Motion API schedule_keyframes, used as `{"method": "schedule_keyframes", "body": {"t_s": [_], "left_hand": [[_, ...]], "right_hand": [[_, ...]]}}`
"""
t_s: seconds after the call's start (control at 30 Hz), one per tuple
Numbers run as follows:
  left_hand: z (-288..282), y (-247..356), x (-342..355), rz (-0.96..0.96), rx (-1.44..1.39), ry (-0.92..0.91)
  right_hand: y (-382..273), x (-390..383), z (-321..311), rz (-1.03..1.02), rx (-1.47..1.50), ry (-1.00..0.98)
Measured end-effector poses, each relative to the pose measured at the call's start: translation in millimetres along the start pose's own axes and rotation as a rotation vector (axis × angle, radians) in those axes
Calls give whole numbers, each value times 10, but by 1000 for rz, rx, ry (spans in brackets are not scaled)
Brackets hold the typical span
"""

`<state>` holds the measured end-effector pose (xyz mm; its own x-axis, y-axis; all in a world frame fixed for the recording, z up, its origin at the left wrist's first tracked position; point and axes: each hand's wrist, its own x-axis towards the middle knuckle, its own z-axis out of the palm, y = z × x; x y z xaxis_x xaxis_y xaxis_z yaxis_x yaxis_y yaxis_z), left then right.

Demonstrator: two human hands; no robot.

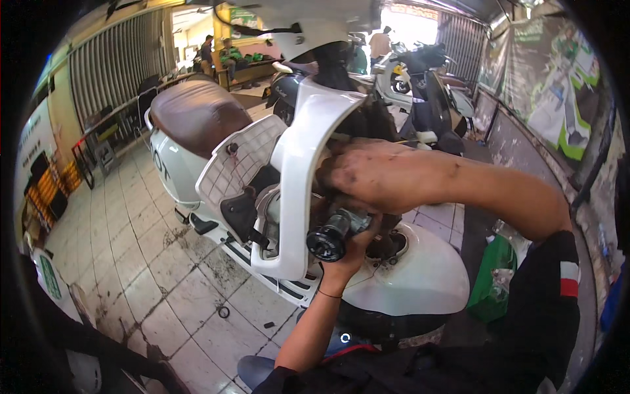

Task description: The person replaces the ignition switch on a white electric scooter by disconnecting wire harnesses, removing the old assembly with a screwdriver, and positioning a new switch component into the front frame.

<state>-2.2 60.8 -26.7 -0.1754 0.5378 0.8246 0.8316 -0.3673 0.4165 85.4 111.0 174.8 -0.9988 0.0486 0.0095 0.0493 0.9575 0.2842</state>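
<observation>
White scooter (420, 276), mid-frame: front opened up, inside work and closing-up judged unfinished; left hand (357, 251) grips black-ended cylinder (326, 243) at centre, right hand (361, 171) just above, grip hidden.

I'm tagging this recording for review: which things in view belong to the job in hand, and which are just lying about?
In the job:
- white scooter with brown seat
- black-and-silver cylindrical part, held in the left grip

Apparently lying about:
- thin black ring on the floor
- small black piece near it
- green box at right
</observation>
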Motion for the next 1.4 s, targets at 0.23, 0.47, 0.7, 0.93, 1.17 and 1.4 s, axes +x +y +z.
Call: {"method": "schedule_keyframes", "body": {"t_s": [0.23, 0.47, 0.7, 0.93, 1.17, 1.4], "left_hand": [[-164, 336, 169, -431, -664, 85], [-76, 275, 116, -316, -517, 189], [-109, 156, 59, -363, -534, 166], [-98, 205, 142, -372, -610, 205], [-234, -369, 135, 197, 332, -99], [-432, -850, 207, 172, 129, -187]], "right_hand": [[9, 2, -89, -6, 75, -1], [11, -26, -91, -40, 68, 37], [-61, 7, -131, -21, 49, -73], [65, 71, -91, -126, -83, -90], [-74, -133, 207, 52, -175, 573], [-1727, -1190, 1756, 298, 582, 1247]]}}
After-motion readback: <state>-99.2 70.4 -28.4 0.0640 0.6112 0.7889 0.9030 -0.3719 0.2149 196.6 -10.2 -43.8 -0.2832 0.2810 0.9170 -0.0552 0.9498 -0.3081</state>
